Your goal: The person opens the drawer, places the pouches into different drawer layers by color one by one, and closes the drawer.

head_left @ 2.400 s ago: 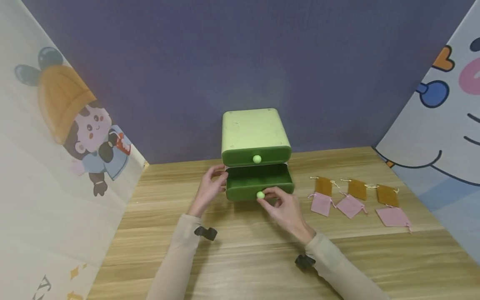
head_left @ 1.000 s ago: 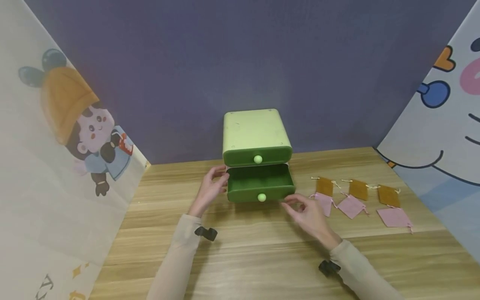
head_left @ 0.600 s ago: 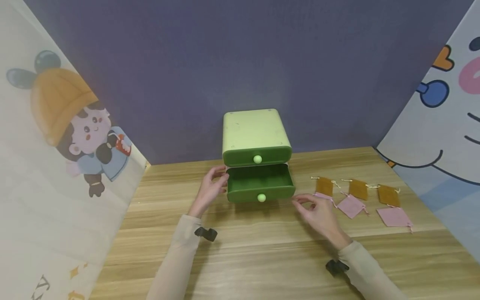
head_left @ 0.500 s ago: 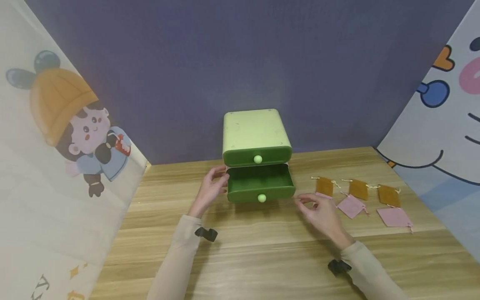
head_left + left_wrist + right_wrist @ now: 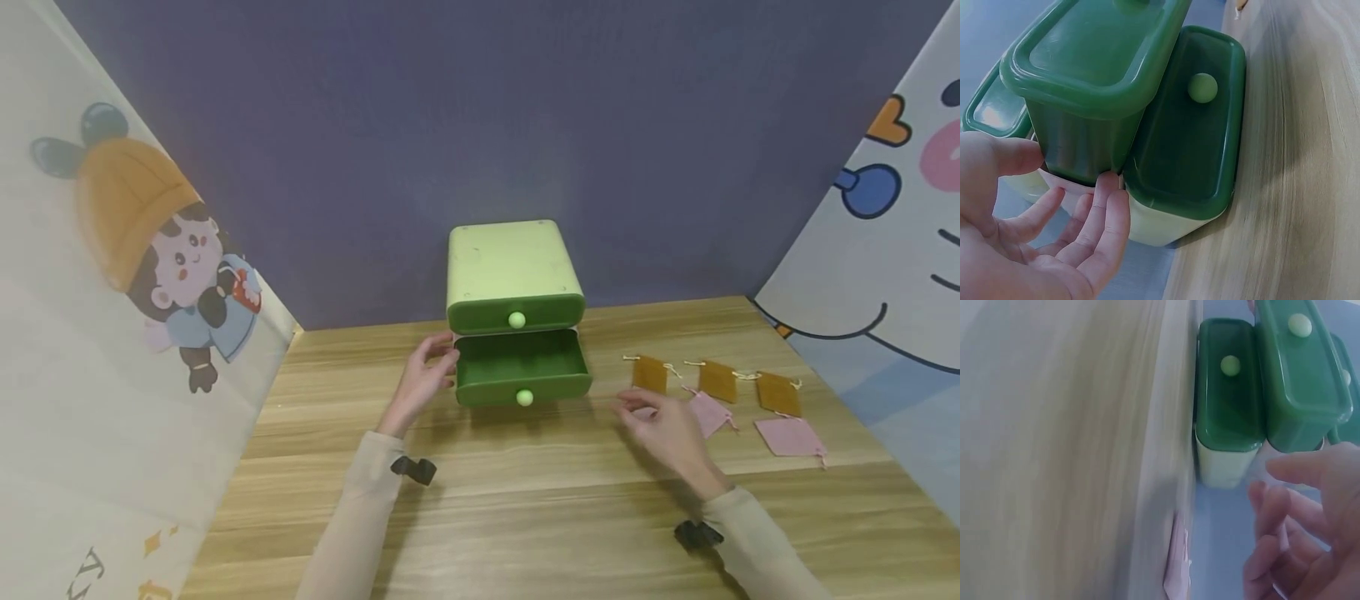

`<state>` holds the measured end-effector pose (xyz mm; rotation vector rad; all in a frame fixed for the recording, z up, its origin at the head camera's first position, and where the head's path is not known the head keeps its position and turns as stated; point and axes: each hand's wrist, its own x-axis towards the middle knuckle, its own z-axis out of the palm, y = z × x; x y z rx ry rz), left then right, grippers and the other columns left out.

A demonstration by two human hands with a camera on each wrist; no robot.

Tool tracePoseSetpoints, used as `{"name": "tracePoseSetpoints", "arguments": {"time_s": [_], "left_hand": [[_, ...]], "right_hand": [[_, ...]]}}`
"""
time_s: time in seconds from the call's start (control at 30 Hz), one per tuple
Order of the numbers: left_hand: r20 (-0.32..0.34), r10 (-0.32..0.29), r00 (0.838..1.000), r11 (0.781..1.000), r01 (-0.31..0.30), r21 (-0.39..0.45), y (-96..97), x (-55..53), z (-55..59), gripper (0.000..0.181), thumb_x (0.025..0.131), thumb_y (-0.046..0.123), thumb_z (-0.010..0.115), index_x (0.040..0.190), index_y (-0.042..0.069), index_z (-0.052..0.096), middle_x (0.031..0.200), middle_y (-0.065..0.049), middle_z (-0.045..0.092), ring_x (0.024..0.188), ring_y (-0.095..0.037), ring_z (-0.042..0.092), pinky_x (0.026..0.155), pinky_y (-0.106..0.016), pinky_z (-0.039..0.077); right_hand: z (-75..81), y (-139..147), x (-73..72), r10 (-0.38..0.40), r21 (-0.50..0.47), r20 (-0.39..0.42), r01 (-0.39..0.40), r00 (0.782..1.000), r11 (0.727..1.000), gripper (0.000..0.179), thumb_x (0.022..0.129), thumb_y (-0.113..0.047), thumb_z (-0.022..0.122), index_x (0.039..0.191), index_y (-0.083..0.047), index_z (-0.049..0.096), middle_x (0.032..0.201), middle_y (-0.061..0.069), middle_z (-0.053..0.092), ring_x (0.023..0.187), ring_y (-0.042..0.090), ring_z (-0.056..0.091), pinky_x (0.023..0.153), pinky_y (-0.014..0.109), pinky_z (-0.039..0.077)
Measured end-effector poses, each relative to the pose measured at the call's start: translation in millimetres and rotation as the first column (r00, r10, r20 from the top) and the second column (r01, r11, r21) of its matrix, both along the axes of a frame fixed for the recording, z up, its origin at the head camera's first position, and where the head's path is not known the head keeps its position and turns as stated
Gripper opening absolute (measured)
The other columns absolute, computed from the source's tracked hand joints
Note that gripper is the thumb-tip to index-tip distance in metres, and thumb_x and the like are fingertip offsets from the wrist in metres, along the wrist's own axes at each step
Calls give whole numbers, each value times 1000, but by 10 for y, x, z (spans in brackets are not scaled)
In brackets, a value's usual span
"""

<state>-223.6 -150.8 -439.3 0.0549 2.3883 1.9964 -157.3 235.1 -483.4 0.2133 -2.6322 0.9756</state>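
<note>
"Hands first, quick."

"Left hand (image 5: 417, 379): at the left side of the cabinet (image 5: 513, 257), fingertips against it by the pulled-out drawer (image 5: 486, 391), fingers loosely spread, no grip. Right hand (image 5: 670, 429): over the leftmost pink bag (image 5: 645, 412), fingers lightly bent, thumb near forefinger, nothing held. Touching the bag? Can't tell from here."

"Places?"

"Cabinet's near the back edge of the worktop (image 5: 487, 508), about halfway along. Middle drawer out, top drawer (image 5: 480, 317) in. Bags towards the right edge: three orange bags (image 5: 717, 382) nearer the back edge, pink ones in front, leftmost half hidden under that hand."

"How'll a bag handle?"

"Light, soft, floppy, I'd say. Lies flat, so probably little or nothing inside. Looks like cloth: not slippery, nothing to break. Thinness is the snag; fingertips may skate over it. Go for a corner or the string end, ruck it up, then pinch. Loose strings could catch a neighbour."

"And the drawer?"

"Stiff, smooth, likely light. Hold it by the knob (image 5: 524, 398), finger and thumb round it; small ball, might be slick. Cabinet could shift on a tug, I reckon, so a hand on its side makes sense."
</note>
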Motion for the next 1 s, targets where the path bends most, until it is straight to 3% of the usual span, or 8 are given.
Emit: {"name": "tracePoseSetpoints", "arguments": {"time_s": [0.2,0.43,0.7,1.0], "left_hand": [[-2,7,1000,1000,-7,1,-4,6,-13,48,107,21,63,153,9,53,144,-22,60,105,-30,67,92,-43,65],[-1,1,1000,1000,-1,-4,8,22,4,49,108,22,63,153,7,53,144,-24,59,103,-28,67,95,-49,64],[-1,10,1000,1000,-10,-8,-7,16,-16,48,108,23,63,153,7,53,144,-23,60,103,-27,67,94,-48,64],[9,0,1000,1000,0,2,2,16,-6,49,108,24,63,153,8,53,145,-22,59,103,-27,67,96,-50,64]], "right_hand": [[21,91,-7,-4,28,71,2,997,1000,24,95,-23,80,113,-7,82,97,10,83,84,29,81,66,27,58],[3,185,-5,-33,91,149,19,988,996,30,94,-28,81,113,-4,81,97,13,83,90,34,80,75,47,63],[-46,281,-18,-25,121,235,-4,972,993,43,96,-36,80,120,1,78,103,18,82,94,36,79,78,49,63],[-43,329,-16,-41,169,300,-11,953,986,33,92,-30,82,109,-1,81,93,10,80,86,24,72,72,41,58]]}}
